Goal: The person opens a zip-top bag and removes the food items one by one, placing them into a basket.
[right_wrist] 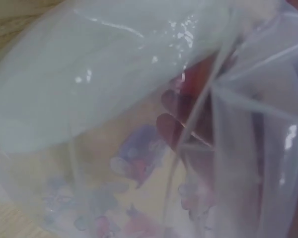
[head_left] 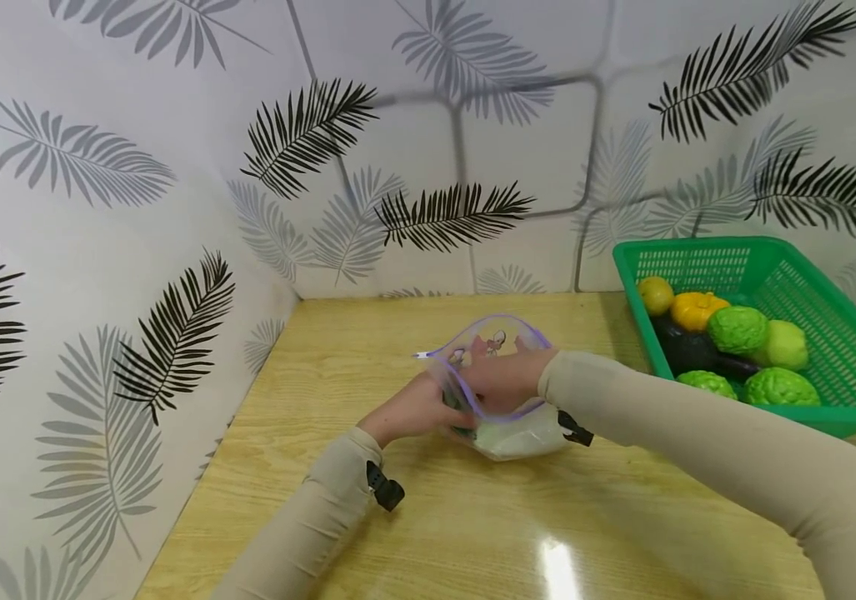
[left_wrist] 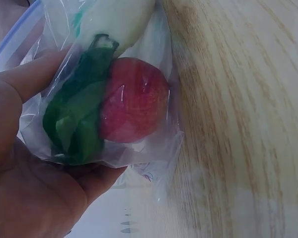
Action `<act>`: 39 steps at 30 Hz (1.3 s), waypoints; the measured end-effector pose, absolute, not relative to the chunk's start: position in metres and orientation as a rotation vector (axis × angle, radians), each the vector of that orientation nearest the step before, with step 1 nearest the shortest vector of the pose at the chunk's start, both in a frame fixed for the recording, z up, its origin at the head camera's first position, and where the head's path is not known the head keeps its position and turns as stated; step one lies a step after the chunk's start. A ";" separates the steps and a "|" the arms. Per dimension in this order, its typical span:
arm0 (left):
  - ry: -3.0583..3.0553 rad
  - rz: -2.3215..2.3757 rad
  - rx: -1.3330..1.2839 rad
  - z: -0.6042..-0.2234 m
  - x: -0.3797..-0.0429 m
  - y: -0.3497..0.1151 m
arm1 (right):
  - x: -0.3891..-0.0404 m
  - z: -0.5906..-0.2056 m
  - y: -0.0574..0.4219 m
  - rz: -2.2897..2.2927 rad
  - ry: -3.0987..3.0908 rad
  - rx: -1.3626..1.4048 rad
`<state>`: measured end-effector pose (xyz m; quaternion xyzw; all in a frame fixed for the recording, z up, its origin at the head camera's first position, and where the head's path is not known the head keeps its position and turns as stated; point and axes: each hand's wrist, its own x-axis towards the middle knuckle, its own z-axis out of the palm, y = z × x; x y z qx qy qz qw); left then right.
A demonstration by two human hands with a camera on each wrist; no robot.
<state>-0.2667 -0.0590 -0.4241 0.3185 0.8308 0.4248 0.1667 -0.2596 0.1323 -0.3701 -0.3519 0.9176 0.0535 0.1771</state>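
A clear zip bag (head_left: 525,437) with a purple rim lies on the table, its mouth spread wide. At its left side my left hand (head_left: 428,408) grips it, thumb and fingers around the end that holds a green pepper (left_wrist: 77,109). Beside the pepper, inside the plastic, are a red round fruit (left_wrist: 134,99) and a long white vegetable (left_wrist: 119,20). My right hand (head_left: 506,379) reaches into the bag's mouth. Through the film in the right wrist view, its fingertips (right_wrist: 171,126) show near something red; whether they hold it is hidden.
To the right stands a green basket (head_left: 720,250) with a dark eggplant (head_left: 686,346), an orange pumpkin (head_left: 698,312) and several green and yellow pieces. A patterned wall (head_left: 412,150) borders the wooden table (head_left: 337,350) at the back and left.
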 end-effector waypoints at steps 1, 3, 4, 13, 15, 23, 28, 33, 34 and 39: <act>2.377 1.204 0.917 -0.424 -0.267 -0.059 | -0.260 -0.372 0.132 0.052 2.591 -0.982; 2.374 1.212 0.930 -0.425 -0.267 -0.059 | -0.262 -0.375 0.132 -0.033 2.572 -0.995; 2.369 1.219 0.938 -0.425 -0.267 -0.059 | -0.264 -0.376 0.132 -0.070 2.562 -1.002; 2.343 1.282 0.998 -0.427 -0.267 -0.057 | -0.264 -0.380 0.126 0.008 2.601 -1.034; 2.352 1.297 1.008 -0.426 -0.266 -0.058 | -0.260 -0.376 0.126 0.096 2.663 -1.013; 2.326 1.381 0.937 -0.422 -0.267 -0.060 | -0.255 -0.345 0.140 0.106 2.760 -1.270; 2.280 1.437 0.902 -0.421 -0.268 -0.058 | -0.248 -0.327 0.151 0.144 2.938 -1.341; 2.287 1.420 0.808 -0.419 -0.266 -0.058 | -0.238 -0.314 0.163 0.218 3.057 -1.456; 2.290 1.410 0.783 -0.418 -0.266 -0.057 | -0.236 -0.312 0.165 0.211 3.063 -1.466; 2.336 1.340 0.750 -0.419 -0.264 -0.057 | -0.232 -0.306 0.173 0.201 3.055 -1.417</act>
